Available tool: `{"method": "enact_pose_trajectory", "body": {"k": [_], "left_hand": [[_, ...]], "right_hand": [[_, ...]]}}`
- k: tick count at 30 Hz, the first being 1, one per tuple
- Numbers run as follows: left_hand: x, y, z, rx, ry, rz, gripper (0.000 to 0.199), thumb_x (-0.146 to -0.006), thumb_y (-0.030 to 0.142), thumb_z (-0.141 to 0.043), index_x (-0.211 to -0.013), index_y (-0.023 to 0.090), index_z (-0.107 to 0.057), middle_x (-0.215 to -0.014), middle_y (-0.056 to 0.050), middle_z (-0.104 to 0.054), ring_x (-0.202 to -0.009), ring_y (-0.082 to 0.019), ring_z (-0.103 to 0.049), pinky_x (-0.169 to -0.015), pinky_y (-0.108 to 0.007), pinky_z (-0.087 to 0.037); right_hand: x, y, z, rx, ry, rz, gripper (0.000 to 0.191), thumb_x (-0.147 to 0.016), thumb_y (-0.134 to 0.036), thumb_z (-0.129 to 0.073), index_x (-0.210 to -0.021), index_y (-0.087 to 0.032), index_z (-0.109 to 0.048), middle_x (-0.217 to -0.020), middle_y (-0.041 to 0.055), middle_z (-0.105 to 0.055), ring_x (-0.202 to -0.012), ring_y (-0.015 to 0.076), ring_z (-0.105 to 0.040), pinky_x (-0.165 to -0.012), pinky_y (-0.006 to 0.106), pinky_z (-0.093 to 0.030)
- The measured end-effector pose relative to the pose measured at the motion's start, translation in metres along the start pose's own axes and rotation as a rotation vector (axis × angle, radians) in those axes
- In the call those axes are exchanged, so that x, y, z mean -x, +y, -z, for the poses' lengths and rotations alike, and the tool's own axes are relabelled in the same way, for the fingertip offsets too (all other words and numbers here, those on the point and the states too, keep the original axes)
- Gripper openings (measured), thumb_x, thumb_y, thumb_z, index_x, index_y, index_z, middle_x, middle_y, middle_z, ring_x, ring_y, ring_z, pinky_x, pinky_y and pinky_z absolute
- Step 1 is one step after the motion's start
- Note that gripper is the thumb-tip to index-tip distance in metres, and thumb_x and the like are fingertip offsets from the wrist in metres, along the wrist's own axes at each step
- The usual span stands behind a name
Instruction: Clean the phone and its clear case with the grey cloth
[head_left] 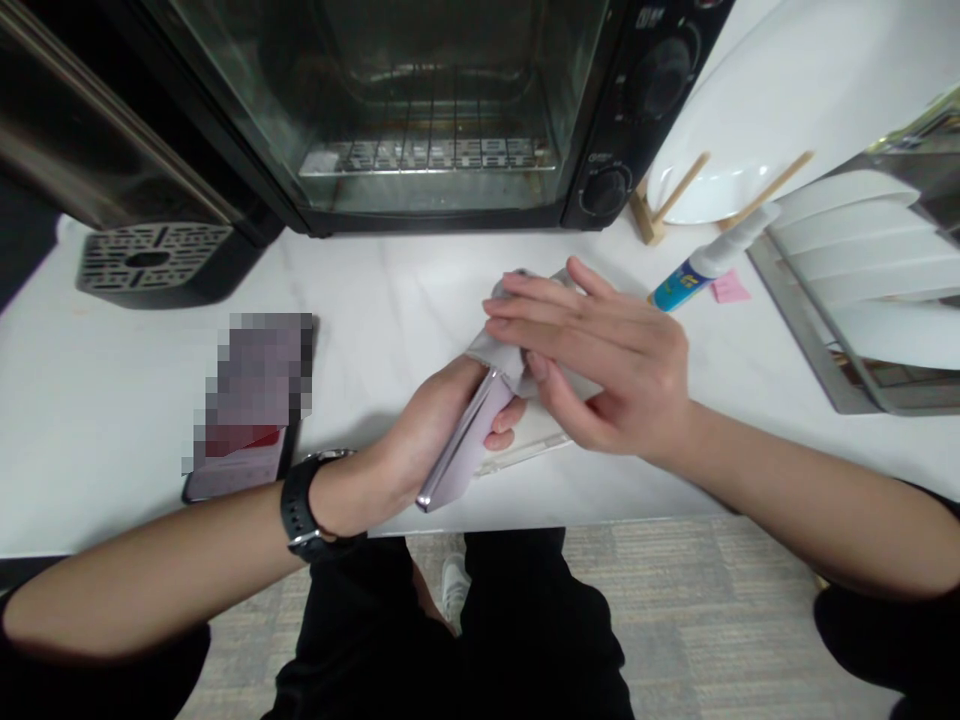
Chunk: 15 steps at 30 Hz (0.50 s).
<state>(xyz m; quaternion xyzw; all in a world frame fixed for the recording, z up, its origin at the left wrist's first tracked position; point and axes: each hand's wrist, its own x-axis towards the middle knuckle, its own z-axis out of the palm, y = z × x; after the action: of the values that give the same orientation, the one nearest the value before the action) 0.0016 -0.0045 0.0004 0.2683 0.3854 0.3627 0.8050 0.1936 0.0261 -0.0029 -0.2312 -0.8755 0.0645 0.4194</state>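
A thin lilac phone-like device (471, 440) stands tilted on edge in my left hand (439, 405), whose fingers wrap round it. Over its upper end lies a grey cloth (501, 352), partly hidden by my hands. My right hand (615, 365) rests on the cloth from the right, palm down, fingers stretched out and slightly apart. Beneath my hands a clear flat case (525, 452) lies on the white counter (360, 290). Left of my left wrist is another phone (240, 470), its screen mostly pixelated.
A black toaster oven (442, 215) stands at the back, with a machine's drip tray (154, 262) to its left. At the right are a blue-and-white spray bottle (686, 283), a pink paper piece (729, 287), a wooden plate stand (646, 218) and a rack of white dishes (862, 255).
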Motion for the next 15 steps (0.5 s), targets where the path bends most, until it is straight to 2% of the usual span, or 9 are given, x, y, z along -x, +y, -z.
{"method": "enact_pose_trajectory", "body": {"k": [3,5,9,12,15], "left_hand": [[0.004,0.008,-0.005,-0.052,-0.047,0.001,0.038,-0.106,0.024,-0.041,-0.074,0.016,-0.059,-0.061,-0.002,-0.047,-0.053,-0.011,-0.039,-0.051,-0.02,-0.042],[0.004,0.01,-0.006,-0.024,-0.061,0.017,0.037,-0.106,0.026,-0.042,-0.076,0.016,-0.06,-0.062,-0.002,-0.048,-0.054,-0.011,-0.041,-0.051,-0.019,-0.044],[0.007,0.015,-0.01,0.099,-0.095,-0.024,0.01,-0.098,0.022,-0.059,-0.095,0.018,-0.068,-0.077,-0.002,-0.057,-0.061,-0.012,-0.052,-0.051,-0.02,-0.051],[0.01,0.019,-0.01,0.13,-0.166,-0.075,0.019,-0.093,0.02,-0.069,-0.111,0.018,-0.073,-0.086,-0.001,-0.061,-0.063,-0.011,-0.053,-0.056,-0.024,-0.06],[0.009,0.016,-0.005,0.183,-0.297,-0.087,0.022,-0.089,0.03,-0.078,-0.105,0.015,-0.077,-0.079,0.001,-0.062,-0.061,-0.01,-0.05,-0.07,-0.032,-0.067]], "right_hand": [[-0.001,0.006,-0.001,0.003,0.019,-0.045,0.037,-0.106,-0.032,-0.054,-0.139,-0.032,-0.073,-0.138,0.0018,-0.08,-0.142,0.0311,-0.069,-0.132,0.065,-0.044],[-0.004,0.008,-0.002,-0.018,0.004,-0.028,0.034,-0.108,-0.036,-0.054,-0.135,-0.03,-0.073,-0.136,0.0031,-0.08,-0.143,0.0309,-0.068,-0.131,0.064,-0.044],[-0.008,0.015,-0.002,-0.107,0.018,-0.054,0.03,-0.11,-0.044,-0.051,-0.124,-0.025,-0.07,-0.122,0.0057,-0.079,-0.138,0.029,-0.07,-0.128,0.058,-0.047],[-0.009,0.019,-0.002,-0.199,0.118,-0.124,0.031,-0.111,-0.05,-0.05,-0.115,-0.024,-0.067,-0.108,0.0062,-0.073,-0.11,0.0247,-0.073,-0.104,0.045,-0.059],[-0.009,0.019,-0.002,-0.284,0.137,-0.28,0.029,-0.112,-0.05,-0.051,-0.111,-0.025,-0.065,-0.101,0.004,-0.066,-0.09,0.0196,-0.065,-0.083,0.036,-0.055]]}}
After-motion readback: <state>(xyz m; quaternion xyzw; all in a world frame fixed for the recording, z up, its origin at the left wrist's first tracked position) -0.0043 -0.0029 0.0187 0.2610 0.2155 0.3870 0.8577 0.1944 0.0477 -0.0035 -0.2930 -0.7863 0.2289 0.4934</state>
